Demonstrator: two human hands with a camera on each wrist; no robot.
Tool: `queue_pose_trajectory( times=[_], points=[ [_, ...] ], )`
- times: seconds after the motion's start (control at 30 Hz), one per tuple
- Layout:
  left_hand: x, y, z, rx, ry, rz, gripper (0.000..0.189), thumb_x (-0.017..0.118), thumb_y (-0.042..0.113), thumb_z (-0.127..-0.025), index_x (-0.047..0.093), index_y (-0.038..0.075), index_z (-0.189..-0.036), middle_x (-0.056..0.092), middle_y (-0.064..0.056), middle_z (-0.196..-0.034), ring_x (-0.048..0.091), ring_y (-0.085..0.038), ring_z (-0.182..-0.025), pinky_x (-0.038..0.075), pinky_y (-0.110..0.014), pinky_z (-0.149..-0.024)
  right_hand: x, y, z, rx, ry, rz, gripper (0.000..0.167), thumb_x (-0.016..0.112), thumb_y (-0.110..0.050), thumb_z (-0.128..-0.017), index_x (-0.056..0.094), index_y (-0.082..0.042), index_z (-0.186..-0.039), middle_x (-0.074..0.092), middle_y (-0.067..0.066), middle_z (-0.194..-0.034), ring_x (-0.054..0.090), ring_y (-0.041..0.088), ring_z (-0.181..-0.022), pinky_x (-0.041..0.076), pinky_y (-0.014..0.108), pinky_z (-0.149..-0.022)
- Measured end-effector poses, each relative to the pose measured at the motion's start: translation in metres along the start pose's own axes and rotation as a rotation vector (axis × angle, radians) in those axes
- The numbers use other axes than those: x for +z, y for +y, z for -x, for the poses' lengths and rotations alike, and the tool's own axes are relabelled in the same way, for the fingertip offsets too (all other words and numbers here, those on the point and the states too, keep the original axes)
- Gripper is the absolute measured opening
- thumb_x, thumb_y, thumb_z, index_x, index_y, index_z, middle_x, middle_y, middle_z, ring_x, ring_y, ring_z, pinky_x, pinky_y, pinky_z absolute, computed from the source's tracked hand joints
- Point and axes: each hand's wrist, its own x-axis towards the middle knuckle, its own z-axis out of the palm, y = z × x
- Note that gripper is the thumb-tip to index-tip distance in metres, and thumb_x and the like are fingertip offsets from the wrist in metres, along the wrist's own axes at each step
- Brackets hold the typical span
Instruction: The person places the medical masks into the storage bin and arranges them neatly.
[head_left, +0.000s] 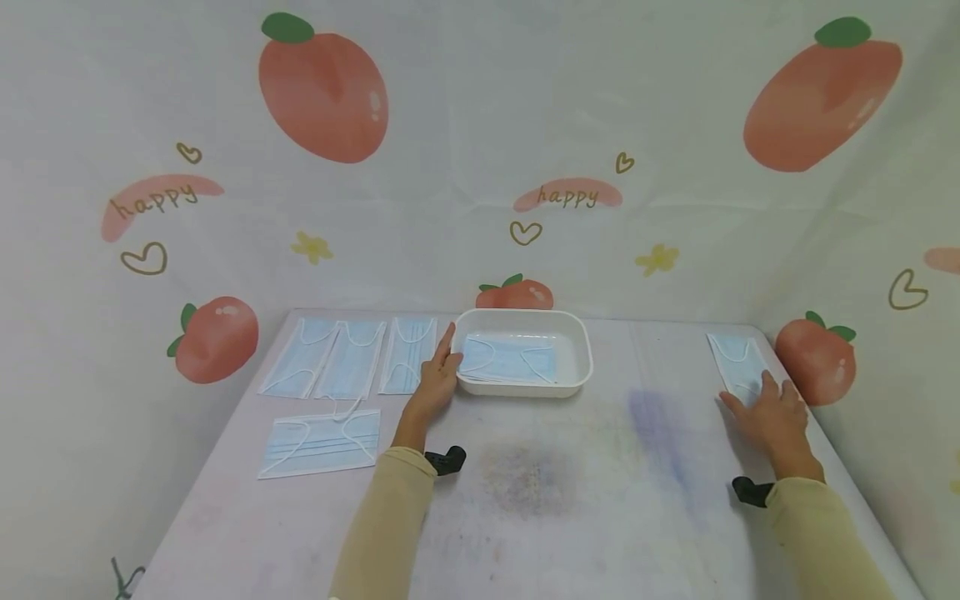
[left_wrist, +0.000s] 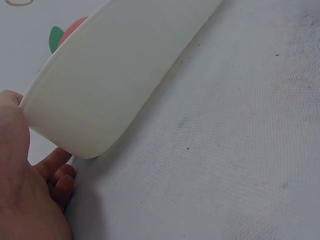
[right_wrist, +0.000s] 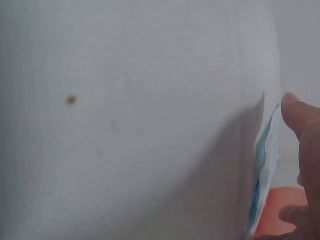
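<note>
My left hand rests against the left end of a white plastic basin, its index finger extended along the wall. In the left wrist view the thumb is at the rim of the basin, with other fingers low beside it. Blue disposable face masks lie flat inside, ear loops on top. On the far right, my right hand spreads its fingers over the near end of a single face mask. In the right wrist view, that mask appears edge-on beside the thumb.
Left of the basin, three face masks lie lengthwise in a row. Another mask lies crosswise nearer me. The stained white table meets a fruit-printed curtain at its back edge.
</note>
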Motion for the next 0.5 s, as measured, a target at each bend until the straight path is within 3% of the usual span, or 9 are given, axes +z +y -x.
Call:
queue_pose_trajectory(
  times=[0.27,0.5],
  points=[
    [0.0013,-0.0003,-0.0003,0.009,0.002,-0.023,0.057,0.033,0.037,-0.109,0.011,0.054,-0.159,0.019,-0.008,-0.172,0.008,-0.043,-0.157,0.008,-0.072,-0.123,-0.0021,0.0055,-0.0009,0.078,-0.070,-0.065,0.104,0.046,-0.058,-0.100,-0.011,0.007,-0.158,-0.018,0.041,-0.159,0.004,0.067,-0.144,0.023,0.080,-0.111],
    [0.0008,0.0005,0.0005,0.025,0.000,-0.033,0.058,0.032,0.035,-0.109,0.011,0.049,-0.161,0.019,-0.008,-0.172,0.009,-0.044,-0.157,0.008,-0.071,-0.123,-0.0009,0.0032,-0.0017,0.089,-0.050,-0.036,0.094,0.057,-0.038,-0.100,-0.001,0.008,-0.159,-0.008,0.042,-0.159,0.014,0.067,-0.138,0.029,0.080,-0.108]
  ],
)
